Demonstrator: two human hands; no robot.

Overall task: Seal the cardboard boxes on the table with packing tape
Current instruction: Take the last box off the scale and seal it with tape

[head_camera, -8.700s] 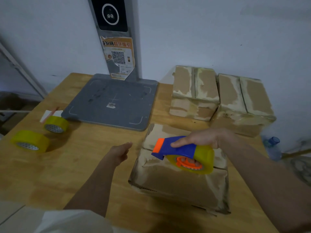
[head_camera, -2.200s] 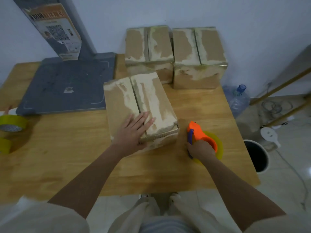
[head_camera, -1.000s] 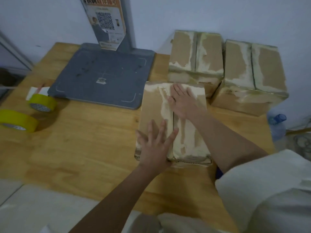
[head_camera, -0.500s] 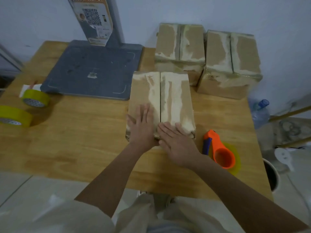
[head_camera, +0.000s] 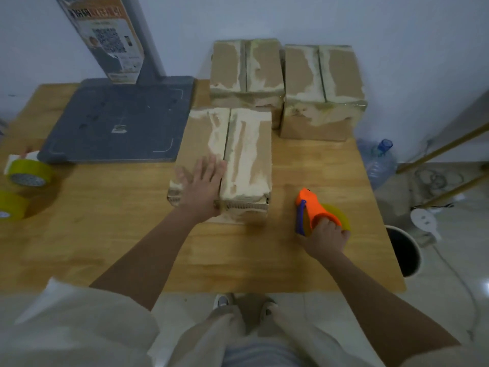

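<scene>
A worn cardboard box point(head_camera: 246, 152) lies in the middle of the wooden table point(head_camera: 105, 234), its two top flaps closed with a seam between them. My left hand point(head_camera: 202, 189) rests flat on the left flap near the box's front edge, fingers spread. To the right of the box lies an orange and blue tape dispenser point(head_camera: 315, 210) with a yellow tape roll. My right hand point(head_camera: 326, 237) is closed around its near end on the table. Two more cardboard boxes point(head_camera: 247, 72) point(head_camera: 321, 88) stand side by side at the back.
A grey scale platform point(head_camera: 116, 123) with an upright post stands at the back left. Two yellow tape rolls point(head_camera: 29, 172) point(head_camera: 12, 209) lie at the table's left edge. On the floor to the right are a water bottle point(head_camera: 378, 160) and a dark bin point(head_camera: 402, 250).
My right hand left the box's front edge and moved right onto the tape dispenser. My left hand stays flat on the left flap.
</scene>
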